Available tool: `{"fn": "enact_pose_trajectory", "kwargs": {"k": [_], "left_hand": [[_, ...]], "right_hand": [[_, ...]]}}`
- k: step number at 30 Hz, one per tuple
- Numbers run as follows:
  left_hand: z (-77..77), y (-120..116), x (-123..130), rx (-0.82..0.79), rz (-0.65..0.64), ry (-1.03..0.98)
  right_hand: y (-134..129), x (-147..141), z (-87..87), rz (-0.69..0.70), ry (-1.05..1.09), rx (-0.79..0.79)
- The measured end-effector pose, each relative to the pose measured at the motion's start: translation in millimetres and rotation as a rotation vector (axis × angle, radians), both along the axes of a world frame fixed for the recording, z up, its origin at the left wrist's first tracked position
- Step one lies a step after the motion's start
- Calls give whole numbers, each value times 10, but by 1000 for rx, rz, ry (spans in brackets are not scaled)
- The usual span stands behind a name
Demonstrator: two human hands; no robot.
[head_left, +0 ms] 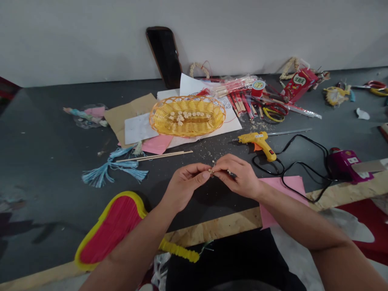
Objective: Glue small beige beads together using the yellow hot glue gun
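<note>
My left hand (188,182) and my right hand (237,174) meet over the dark table, fingertips nearly touching. Between them they pinch a small cream-coloured knobbly piece (211,171), mostly covered by the fingers. Another pale bit shows by my right fingers. Beyond the hands, a yellow woven basket (188,131) holds several small cream flower-like pieces (180,117). Pale crumbs are scattered on the table between basket and hands. A yellow glue gun (257,142) with a glue stick in its back lies to the right of my right hand.
Thin sticks (157,156) and blue tassels (113,167) lie left. A red fan with yellow edging (112,226) is by my left forearm. A black cord (298,163) loops right, near a purple box (345,163). Scissors (274,112) and a phone (165,56) are at the back.
</note>
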State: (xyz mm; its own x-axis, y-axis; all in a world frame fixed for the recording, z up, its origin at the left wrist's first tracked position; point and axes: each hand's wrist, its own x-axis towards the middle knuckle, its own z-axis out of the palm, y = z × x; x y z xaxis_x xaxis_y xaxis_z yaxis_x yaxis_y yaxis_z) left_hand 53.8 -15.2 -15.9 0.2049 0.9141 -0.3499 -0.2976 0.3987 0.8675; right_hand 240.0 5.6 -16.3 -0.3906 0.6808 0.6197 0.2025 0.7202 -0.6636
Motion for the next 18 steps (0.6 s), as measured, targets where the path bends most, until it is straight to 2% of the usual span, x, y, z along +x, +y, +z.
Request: {"fn": "enact_pose_trajectory", "kwargs": {"k": [10, 18], "left_hand": [[8, 16, 3, -23, 4, 33], [-10, 5, -16, 43, -9, 61]], "right_hand": [[-20, -6, -39, -13, -32, -44], [-37, -28, -42, 8, -13, -76]]}}
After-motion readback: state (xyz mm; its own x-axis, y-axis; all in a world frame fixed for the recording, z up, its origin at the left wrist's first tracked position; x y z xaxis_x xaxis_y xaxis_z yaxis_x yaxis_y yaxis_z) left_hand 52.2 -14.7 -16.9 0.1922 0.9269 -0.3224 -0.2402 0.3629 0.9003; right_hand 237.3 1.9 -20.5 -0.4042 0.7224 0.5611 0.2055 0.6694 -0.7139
